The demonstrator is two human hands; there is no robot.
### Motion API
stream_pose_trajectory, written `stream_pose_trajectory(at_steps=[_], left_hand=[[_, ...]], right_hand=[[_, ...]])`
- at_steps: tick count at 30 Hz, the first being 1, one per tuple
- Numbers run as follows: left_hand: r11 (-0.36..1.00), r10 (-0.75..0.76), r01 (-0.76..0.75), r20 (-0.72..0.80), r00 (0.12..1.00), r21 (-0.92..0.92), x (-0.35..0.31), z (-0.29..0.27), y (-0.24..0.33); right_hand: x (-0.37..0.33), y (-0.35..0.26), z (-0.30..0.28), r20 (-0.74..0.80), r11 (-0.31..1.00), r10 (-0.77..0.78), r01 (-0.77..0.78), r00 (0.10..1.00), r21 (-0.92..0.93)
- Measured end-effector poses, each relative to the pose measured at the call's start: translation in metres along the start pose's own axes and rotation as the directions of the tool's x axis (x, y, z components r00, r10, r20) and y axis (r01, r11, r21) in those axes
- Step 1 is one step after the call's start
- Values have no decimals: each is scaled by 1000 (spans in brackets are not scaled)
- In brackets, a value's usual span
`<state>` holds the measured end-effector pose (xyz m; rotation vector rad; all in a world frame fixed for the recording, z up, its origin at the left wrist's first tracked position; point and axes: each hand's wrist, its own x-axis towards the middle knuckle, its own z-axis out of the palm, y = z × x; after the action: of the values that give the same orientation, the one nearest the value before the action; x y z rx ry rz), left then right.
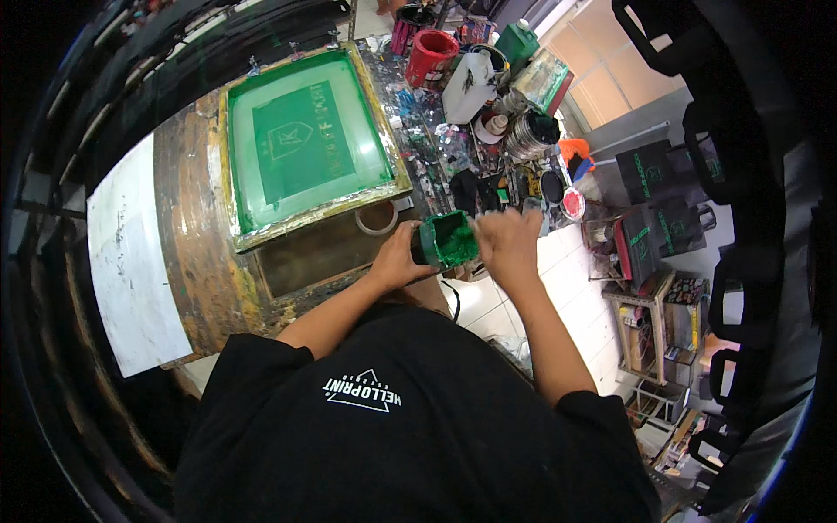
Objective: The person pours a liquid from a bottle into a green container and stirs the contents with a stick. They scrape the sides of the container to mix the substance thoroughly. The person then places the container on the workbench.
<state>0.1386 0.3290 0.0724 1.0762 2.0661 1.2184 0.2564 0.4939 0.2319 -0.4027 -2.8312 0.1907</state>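
My left hand [397,259] is wrapped round the side of a square, dark-walled tub [424,242], tilted so its mouth shows. Thick green ink [457,247] coats its inside and rim. At the tub's right edge, my right hand [509,242] is closed and slightly smeared by motion. Whatever its fingers grip is hidden. Left of the tub, a screen-printing frame [324,213] with green mesh lies on the worn wooden table. A roll of tape [377,232] rests by the frame's near right corner, close to my left hand.
Ink-stained clutter fills the bench beyond, with a red bucket [431,63], a white jerrycan [469,89] and stacked tins [528,136]. A white sheet [135,261] covers the table's left side. Black printed bags [647,174] hang at right above a wooden rack [643,327].
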Motion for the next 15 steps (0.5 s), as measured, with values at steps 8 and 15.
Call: stream_pose_trajectory(at_steps=[8,15], left_hand=[[998,-19,20,20,1000,-61,-2,0,-3],[996,3,-3,-2,1000,-84,-2,-1,-3]], right_hand=[[13,-8,-2,1,995,52,-52,999,82],[-22,-11,32,60,993,25,-32,998,110]])
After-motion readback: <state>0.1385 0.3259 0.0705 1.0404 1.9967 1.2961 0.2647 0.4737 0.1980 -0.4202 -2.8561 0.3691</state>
